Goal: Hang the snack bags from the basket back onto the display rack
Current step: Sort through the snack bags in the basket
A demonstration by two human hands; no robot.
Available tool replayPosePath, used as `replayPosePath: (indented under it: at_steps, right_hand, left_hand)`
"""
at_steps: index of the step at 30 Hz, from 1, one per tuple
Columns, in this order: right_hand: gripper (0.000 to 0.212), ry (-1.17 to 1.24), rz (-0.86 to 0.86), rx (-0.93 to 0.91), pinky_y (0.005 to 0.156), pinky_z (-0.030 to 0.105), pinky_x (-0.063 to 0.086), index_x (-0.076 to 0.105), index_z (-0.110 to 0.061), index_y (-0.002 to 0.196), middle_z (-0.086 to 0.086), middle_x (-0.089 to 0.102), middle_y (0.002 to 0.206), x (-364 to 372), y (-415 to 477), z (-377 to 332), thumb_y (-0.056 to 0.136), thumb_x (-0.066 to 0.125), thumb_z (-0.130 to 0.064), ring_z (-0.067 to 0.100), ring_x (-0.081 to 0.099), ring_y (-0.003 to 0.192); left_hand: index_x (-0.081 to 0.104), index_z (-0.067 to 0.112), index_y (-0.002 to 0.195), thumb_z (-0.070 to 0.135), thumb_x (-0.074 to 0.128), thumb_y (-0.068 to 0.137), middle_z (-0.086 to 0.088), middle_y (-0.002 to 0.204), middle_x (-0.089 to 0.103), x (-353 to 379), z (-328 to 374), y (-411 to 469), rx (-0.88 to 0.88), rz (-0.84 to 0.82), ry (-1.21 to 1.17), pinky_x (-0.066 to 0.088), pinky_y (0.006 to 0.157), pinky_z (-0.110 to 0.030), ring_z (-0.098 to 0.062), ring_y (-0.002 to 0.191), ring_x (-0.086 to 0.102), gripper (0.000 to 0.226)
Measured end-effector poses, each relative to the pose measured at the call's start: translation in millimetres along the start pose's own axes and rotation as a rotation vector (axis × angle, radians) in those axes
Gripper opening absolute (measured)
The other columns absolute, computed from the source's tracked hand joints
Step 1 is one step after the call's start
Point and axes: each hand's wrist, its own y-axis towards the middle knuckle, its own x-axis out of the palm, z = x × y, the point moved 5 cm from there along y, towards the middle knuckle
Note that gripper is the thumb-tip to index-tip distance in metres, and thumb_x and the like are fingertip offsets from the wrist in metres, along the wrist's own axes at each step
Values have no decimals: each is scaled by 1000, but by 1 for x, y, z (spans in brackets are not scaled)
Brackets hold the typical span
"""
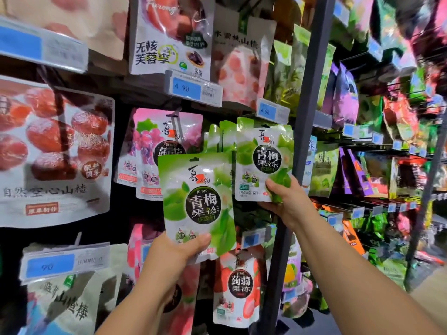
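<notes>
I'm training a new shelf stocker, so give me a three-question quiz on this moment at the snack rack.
1. True or false: the left hand holds a green bag by its bottom edge.
2. Multiple choice: the right hand grips a second bag of which colour? A pink, B green, C purple.
3. Fill in: the price tag above the purple grape bag reads 4 ___.

Key: 1 true; 2 B; 3 90.
</notes>
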Motion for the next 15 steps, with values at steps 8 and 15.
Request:
replayPosePath:
  at_steps: [8, 15]
  right_hand:
    - [39, 15, 31, 20, 71, 40, 60, 52, -16, 129, 6, 71, 114, 4, 17, 6, 92, 65, -12, 22, 71, 98]
    - [30, -36, 40, 91, 71, 39, 59, 56, -18, 122, 4, 73, 104, 6, 26, 10, 93, 65, -19, 23, 71, 92]
  left_hand:
    - [72, 6, 102, 1, 80, 75, -12, 93, 77, -11, 0, 14, 59, 17, -8, 58, 66, -25, -25, 83, 74, 29]
    - [73, 12, 102, 14, 87, 62, -11, 98, 76, -7, 2, 25, 25, -2, -19, 57, 88, -45, -32, 95, 72, 43]
